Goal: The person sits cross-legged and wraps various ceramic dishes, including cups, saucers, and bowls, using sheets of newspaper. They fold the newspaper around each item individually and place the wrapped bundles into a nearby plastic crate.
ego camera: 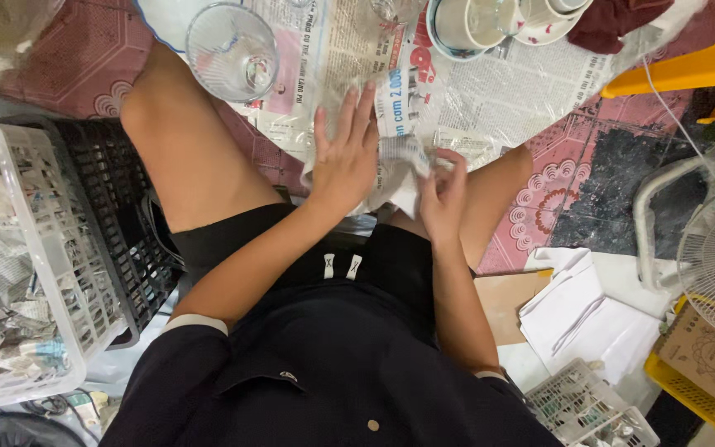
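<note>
The left hand (347,157) lay flat with fingers spread wide on a newspaper-wrapped bundle (395,170) between the knees, while the right hand (443,192) pinched the paper's edge, a drinking glass (232,51) standing nearby on newspaper (490,99).

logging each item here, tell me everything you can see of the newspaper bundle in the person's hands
The newspaper bundle is a crumpled, printed sheet, apparently wrapped around something hidden. It sits between the knees, above newspaper sheets spread on the floor. The left hand lies flat on it, fingers spread; the right hand pinches its right edge.
</note>
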